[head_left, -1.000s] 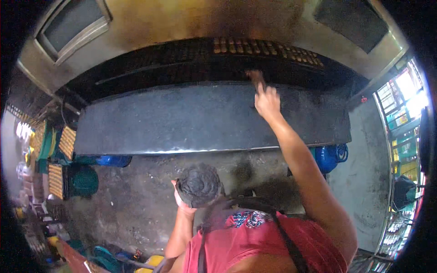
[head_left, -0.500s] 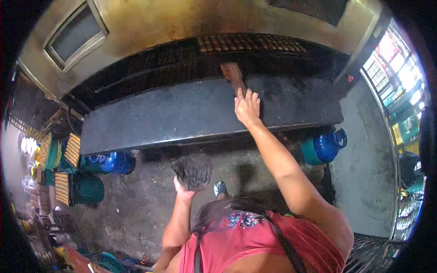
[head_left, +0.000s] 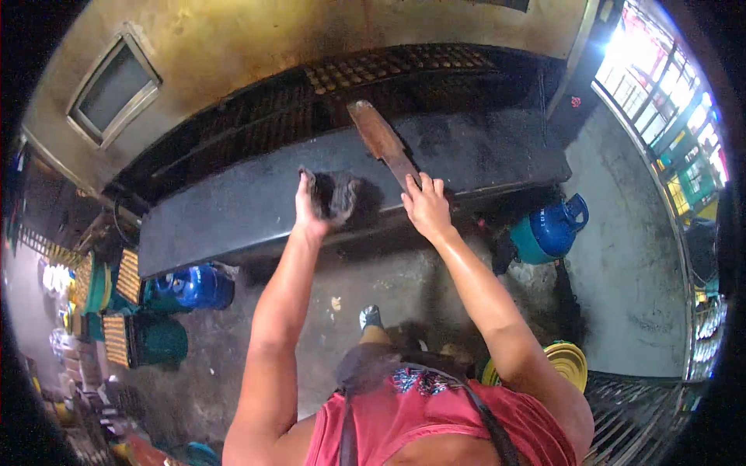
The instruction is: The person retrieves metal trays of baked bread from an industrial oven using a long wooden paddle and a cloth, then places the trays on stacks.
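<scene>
My right hand is closed around the handle of a flat wooden paddle, its reddish-brown blade slanting up and left over a dark metal ledge. The blade's tip reaches the edge of a long dark opening. My left hand grips a crumpled dark grey cloth above the front part of the ledge, left of the paddle. Inside the opening, a tray with rows of small round browned pieces lies beyond the paddle's tip.
A stained yellowish metal front with a small framed window rises behind the ledge. Blue-green gas cylinders stand under the ledge's right end and at left. Filled trays sit at left. A yellow round container is behind my right arm.
My left hand has lifted the cloth from over the floor up to the ledge. The paddle has been drawn back, and more of its blade shows outside the dark opening.
</scene>
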{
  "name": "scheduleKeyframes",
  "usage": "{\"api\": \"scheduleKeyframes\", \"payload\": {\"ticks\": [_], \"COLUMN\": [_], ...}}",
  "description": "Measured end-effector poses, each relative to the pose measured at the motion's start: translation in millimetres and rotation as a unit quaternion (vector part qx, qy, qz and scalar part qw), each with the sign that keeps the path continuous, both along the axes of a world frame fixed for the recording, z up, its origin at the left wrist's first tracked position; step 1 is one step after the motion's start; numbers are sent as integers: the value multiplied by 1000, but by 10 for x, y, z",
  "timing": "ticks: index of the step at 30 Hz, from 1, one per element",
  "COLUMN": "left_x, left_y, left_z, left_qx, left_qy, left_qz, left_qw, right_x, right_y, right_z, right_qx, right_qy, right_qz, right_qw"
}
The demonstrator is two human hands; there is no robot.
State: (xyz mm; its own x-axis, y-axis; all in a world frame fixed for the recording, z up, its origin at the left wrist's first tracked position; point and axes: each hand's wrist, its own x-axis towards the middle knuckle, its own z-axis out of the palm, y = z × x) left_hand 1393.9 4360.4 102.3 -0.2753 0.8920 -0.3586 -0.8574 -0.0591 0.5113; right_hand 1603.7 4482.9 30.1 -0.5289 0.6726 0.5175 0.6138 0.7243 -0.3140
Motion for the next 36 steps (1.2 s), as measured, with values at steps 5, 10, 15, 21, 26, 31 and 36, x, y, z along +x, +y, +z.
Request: {"api": "scheduleKeyframes", "payload": {"ticks": [5,10,15,21,26,31,36], "left_x": [-1161,-2296,-2321,-1685,-630,-122,33], "left_y": [1194,2551,2976,972,-701,-1520,-1896], "left_z": [-117,-274,-351,295,244,-627,-600], "left_qx": [48,81,-10,-94,-165,-96,-127], "left_qy": [52,85,164,188,266,254,248], "left_qz": [85,44,94,-35,103,175,162], "left_qw": [994,992,982,977,944,946,947], "right_x": [7,-80,-40,277,653,817,836], "right_y": [-60,-207,-208,-746,-1371,-1859,-2024], "right_z": [64,357,560,377,-284,-536,-298], "right_qx": [34,5,-167,-318,-350,-378,-396], "right_qy": [9,-19,-36,53,-8,-28,52], "right_qz": [22,23,-19,10,-32,-90,-50], "right_qw": [999,1000,985,947,936,921,915]}}
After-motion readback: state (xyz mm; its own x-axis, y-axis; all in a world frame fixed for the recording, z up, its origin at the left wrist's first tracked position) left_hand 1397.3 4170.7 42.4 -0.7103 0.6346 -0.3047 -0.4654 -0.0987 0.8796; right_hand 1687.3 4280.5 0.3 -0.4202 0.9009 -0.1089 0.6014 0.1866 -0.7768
